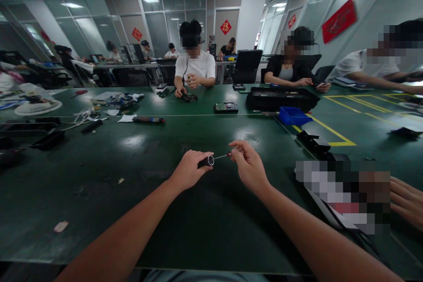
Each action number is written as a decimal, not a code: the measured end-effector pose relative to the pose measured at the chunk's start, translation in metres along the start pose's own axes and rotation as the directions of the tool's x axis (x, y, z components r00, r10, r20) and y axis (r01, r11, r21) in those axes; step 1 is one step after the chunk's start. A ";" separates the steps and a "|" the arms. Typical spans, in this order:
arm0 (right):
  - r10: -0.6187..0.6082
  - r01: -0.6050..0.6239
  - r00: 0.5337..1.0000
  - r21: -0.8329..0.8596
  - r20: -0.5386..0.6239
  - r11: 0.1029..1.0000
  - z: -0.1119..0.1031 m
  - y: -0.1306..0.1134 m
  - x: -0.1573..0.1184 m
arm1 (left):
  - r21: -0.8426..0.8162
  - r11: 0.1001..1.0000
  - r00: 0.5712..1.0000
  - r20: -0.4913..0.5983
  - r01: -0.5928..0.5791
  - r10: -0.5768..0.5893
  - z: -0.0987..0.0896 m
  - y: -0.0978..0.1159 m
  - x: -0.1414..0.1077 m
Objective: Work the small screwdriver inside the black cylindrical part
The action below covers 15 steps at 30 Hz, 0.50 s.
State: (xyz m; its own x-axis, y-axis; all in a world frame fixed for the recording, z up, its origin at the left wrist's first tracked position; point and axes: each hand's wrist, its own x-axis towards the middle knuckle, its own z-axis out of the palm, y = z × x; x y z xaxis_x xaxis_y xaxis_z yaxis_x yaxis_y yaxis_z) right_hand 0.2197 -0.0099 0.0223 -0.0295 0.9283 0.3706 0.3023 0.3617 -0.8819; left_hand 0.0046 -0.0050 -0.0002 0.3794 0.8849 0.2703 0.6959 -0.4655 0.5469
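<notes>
My left hand (189,169) is closed around a black cylinder (205,161) with a silver-rimmed round end that faces right. In my right hand (248,164) is a thin screwdriver (228,154), gripped by its reddish handle between thumb and fingers. Its slim metal shaft points left, and the tip reaches the rim of the cylinder's end; whether it goes inside I cannot tell. Both hands are just above the green tabletop (211,229). Most of the cylinder's body is hidden by my left fingers.
Ahead lie a hard drive (226,107), a blue bin (294,116) and a long black casing (280,99). A dark rod-like tool (148,120) and cables (82,116) are to the left. At right, a co-worker's hand (406,202) rests near a blurred white item. Several people sit around.
</notes>
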 end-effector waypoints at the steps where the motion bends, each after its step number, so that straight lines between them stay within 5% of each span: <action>1: 0.000 0.000 1.000 -0.023 0.009 1.000 0.000 0.000 0.000 | -0.003 1.000 1.000 0.003 -0.005 0.005 0.000 0.000 0.000; 15: 0.051 -0.051 0.998 0.009 0.031 0.999 0.000 0.006 0.002 | -0.016 0.999 0.999 0.007 0.034 -0.034 -0.003 0.002 0.001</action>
State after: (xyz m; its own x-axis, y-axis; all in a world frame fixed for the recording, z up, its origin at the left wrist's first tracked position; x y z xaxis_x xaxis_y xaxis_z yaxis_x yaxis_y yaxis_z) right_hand 0.2215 -0.0061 0.0178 -0.0435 0.9478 0.3160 0.2948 0.3144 -0.9023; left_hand 0.0044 -0.0050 0.0038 0.3604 0.8998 0.2459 0.6983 -0.4350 0.5685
